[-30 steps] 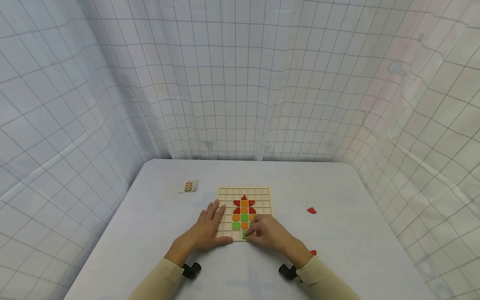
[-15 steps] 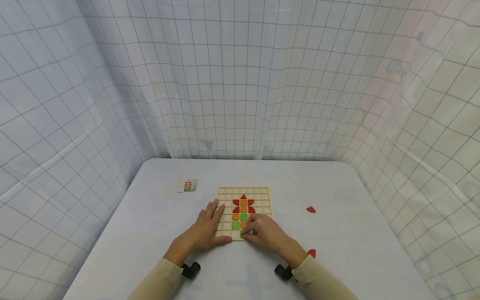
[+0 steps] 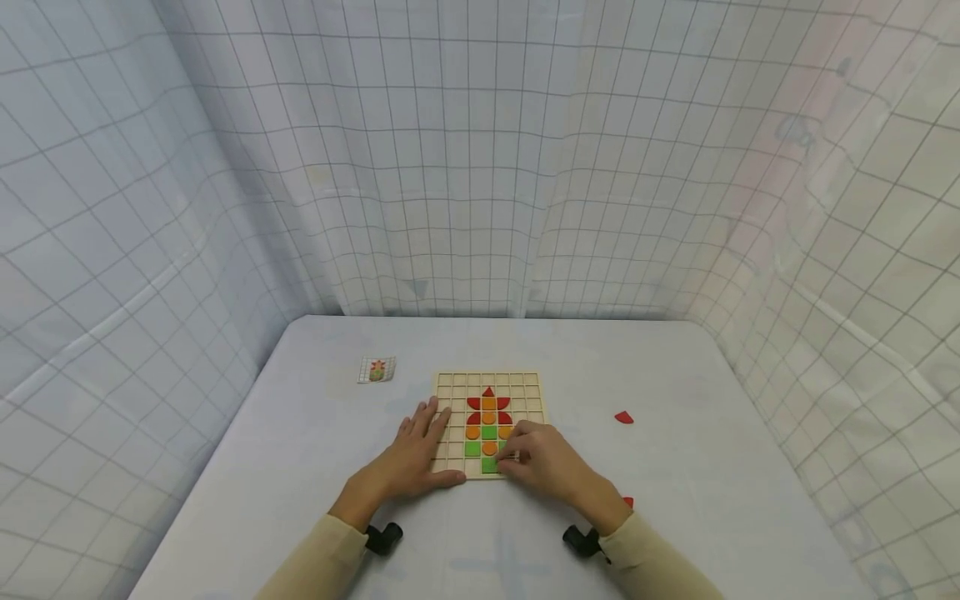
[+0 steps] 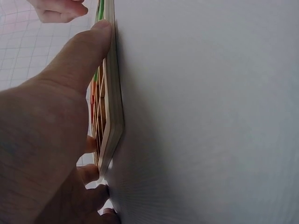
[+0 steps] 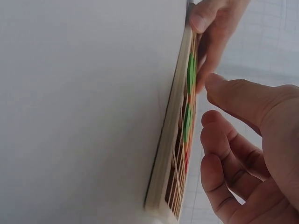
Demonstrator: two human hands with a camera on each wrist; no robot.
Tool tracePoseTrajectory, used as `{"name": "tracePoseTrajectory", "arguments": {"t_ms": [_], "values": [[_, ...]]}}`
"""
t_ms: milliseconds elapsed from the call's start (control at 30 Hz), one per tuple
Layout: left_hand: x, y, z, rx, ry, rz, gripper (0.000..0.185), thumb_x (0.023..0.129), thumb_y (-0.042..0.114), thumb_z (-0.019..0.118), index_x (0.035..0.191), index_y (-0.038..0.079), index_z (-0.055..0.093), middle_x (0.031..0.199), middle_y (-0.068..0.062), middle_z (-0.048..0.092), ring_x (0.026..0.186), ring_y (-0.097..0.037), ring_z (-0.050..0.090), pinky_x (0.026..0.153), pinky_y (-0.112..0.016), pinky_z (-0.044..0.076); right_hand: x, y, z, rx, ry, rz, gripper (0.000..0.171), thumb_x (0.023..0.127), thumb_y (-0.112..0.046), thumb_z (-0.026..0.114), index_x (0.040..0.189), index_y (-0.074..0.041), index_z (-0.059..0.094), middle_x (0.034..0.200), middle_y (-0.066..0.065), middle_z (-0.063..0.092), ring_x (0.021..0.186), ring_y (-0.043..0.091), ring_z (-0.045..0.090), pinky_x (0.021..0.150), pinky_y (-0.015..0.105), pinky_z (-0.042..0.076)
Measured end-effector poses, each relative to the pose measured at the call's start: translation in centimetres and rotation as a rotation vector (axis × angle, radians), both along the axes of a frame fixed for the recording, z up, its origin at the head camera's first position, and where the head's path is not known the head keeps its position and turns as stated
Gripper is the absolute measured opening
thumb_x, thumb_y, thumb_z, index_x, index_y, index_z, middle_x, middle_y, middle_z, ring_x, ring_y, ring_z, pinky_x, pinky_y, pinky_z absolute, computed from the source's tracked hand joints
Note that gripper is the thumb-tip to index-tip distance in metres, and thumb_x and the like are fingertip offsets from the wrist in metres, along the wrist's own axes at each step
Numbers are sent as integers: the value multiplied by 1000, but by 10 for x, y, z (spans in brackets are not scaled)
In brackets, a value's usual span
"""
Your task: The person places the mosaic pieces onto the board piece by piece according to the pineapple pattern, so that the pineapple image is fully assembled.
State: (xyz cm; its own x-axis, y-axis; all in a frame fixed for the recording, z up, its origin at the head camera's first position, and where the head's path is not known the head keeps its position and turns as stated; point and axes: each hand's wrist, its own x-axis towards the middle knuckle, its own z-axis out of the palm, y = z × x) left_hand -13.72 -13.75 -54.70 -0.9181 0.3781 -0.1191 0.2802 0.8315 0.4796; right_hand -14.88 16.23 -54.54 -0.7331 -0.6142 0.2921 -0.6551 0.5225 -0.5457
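Left hand (image 3: 417, 457) lay flat, fingers straight, steadying the grid board (image 3: 488, 380) near the tabletop's front edge. Right hand (image 3: 546, 462) hovered with fingers loosely curled, grasping nothing, just above the green square (image 3: 490, 465). Risk: a brushing fingertip could lift or skew that tile.

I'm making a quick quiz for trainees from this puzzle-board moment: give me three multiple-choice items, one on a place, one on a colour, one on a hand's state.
1. Where does the small pattern card lie?
A. left of the grid board
B. on the board
C. under a sleeve

2. What colour is the loose piece right of the board?
A. green
B. red
C. blue

3. How is the left hand?
A. fist in the air
B. flat on the board's left edge
C. holding the card

Answers: 1 A, it sits apart on the table; 2 B, plainly red; 3 B, fingers spread flat.
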Motion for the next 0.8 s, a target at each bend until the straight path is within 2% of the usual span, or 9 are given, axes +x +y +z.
{"name": "tracePoseTrajectory", "arguments": {"t_ms": [433,667,800], "values": [[0,0,0,9,1,8,124,97,61,91,184,0,26,195,-29,13,182,-53,13,146,-75,17,-3,68,-3,-14,-45,-91,13,96,-10,97,109,-11,92,101,-2,82,77,-2,60,66,18,54],[0,0,1,-7,-4,8,124,97,61,90,184,1,26,195,-28,13,183,-52,14,146,-74,18,1,114,-5,14,-80,-126,17,96,-13,98,112,-17,91,105,-7,82,83,-3,63,71,21,57],[-1,0,2,-7,-4,7,124,97,62,90,184,2,26,195,-27,13,183,-52,14,146,-75,18,5,137,-3,36,-149,-156,20,96,-20,99,114,-22,91,107,-10,81,85,-2,63,76,22,59]]}}
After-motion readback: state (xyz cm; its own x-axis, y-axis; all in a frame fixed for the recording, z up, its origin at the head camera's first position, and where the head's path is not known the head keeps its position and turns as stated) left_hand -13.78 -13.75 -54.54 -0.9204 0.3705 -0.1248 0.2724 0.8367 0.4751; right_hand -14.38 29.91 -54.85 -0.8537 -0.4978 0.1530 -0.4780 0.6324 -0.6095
